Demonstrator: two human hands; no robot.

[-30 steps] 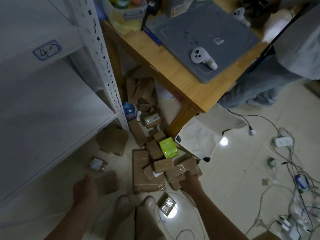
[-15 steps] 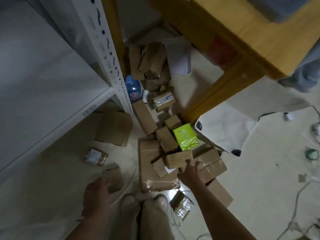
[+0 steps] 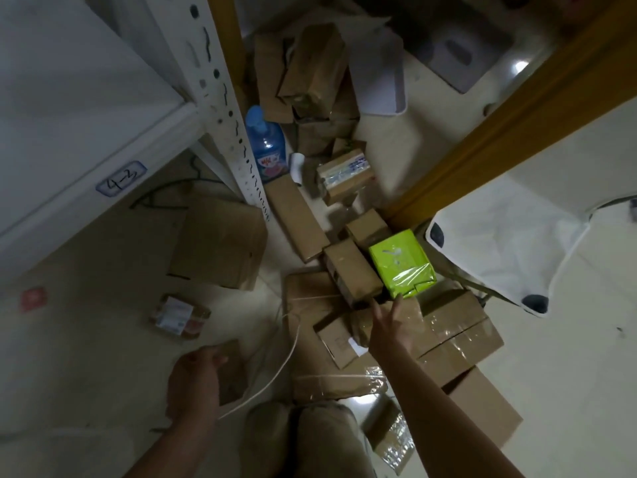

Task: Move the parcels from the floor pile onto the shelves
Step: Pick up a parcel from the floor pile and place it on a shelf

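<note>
Parcels point(image 3: 458, 326) of taped cardboard, glossy green packet point(image 3: 401, 262), right hand point(image 3: 387, 331) fingers point(image 3: 396, 305) straight

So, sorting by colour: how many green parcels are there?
1: the green parcel lies mid-pile, just beyond the right hand; more may hide under the brown boxes.

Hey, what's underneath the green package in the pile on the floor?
The green package lies on brown cardboard parcels. A taped box pokes out below its near edge. What sits directly beneath is covered.
</note>
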